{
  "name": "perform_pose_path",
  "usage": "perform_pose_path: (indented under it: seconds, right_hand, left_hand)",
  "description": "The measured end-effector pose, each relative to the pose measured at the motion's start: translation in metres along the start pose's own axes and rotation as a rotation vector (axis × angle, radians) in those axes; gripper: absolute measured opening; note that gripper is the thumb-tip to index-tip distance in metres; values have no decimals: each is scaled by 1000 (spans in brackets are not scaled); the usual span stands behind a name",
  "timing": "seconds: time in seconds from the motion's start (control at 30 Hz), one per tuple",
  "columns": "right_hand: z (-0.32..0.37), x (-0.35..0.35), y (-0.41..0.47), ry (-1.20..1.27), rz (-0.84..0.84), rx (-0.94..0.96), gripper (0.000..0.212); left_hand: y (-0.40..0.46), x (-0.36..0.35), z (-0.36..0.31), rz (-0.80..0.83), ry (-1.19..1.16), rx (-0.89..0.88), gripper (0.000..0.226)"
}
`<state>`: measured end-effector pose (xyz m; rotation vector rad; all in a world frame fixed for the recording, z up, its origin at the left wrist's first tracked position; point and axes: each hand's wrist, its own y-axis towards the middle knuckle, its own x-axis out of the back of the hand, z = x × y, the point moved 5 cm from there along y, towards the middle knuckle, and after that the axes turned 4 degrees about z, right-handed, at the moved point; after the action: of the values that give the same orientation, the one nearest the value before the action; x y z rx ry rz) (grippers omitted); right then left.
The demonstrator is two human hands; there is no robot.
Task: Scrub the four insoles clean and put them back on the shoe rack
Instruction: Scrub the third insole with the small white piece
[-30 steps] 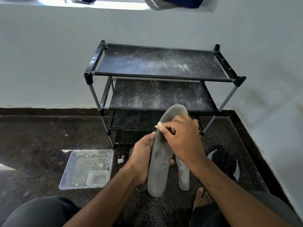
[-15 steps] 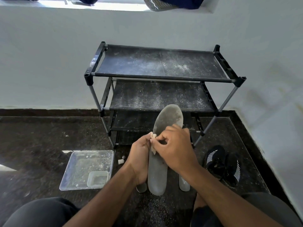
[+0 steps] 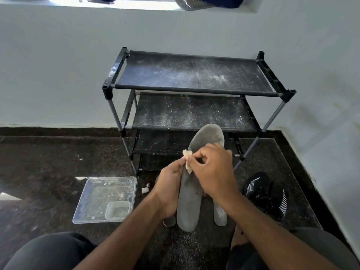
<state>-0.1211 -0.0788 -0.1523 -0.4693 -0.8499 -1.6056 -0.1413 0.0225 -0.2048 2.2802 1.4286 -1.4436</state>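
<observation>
both hands point(image 3: 194, 178) around insole point(image 3: 190, 203)

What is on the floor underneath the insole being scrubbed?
Beneath the held insole, two more insole ends show on the floor: one right, one left under the left hand. Their upper parts are covered; a fourth cannot be seen.

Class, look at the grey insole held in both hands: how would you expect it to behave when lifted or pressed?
The grey insole looks thin, so probably light. It stands nearly straight with only the left hand gripping one edge, so likely springy rather than limp. The right hand rubs a cloth scrap on it; its matte surface probably isn't slippery.
</observation>
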Motion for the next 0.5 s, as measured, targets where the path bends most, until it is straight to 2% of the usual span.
perform_pose_path:
  seconds: [0.07,0.13,0.23,0.4,0.5]
  right_hand:
    - [-4,10,7,17,-87,-31,31]
    - [-4,14,10,13,-92,-38,31]
    - [4,4,0,-38,15,8,21]
    - [16,-13,-20,-151,206,124,22]
    - [16,-10,-19,-255,183,180,22]
  left_hand:
    - [2,-2,4,17,43,10,45]
    - [3,-4,7,14,55,8,46]
    - [3,0,4,-2,-3,-8,44]
    - [6,16,-6,-87,-104,-18,51]
    - [7,17,-5,-103,-88,-2,53]
